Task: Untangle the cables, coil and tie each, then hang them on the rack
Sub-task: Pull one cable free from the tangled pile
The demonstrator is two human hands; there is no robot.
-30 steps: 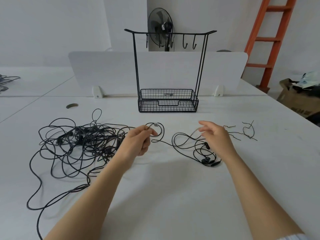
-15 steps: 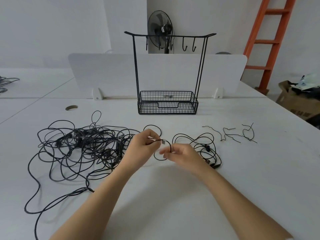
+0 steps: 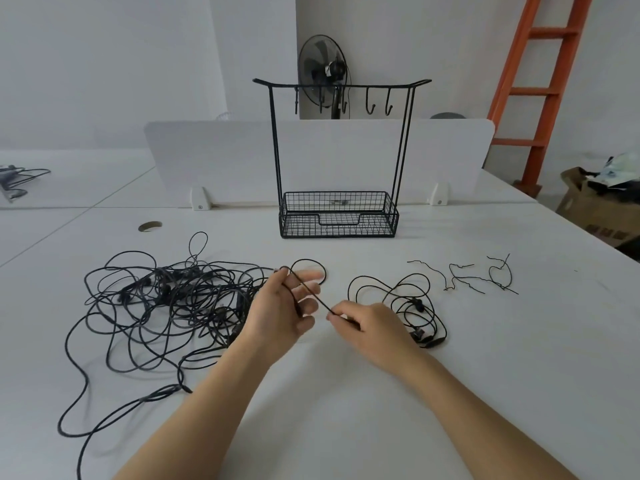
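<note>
A big tangle of black cables sprawls on the white table at the left. One black cable runs from it across my left hand, whose thumb and fingers hold it loosely. My right hand pinches the same cable's end at its fingertips. A smaller bundle of black cable with plugs lies just right of my right hand. Several thin black twist ties lie further right. The black wire rack with hooks on its top bar and a basket base stands at the back centre.
A white divider panel runs behind the rack. A round cable hole sits in the table at the left. An orange ladder, a fan and a cardboard box stand beyond the table.
My right hand came in from the right to meet the left, took the cable end, and now draws it down and to the right, stretching the cable across my left palm.
</note>
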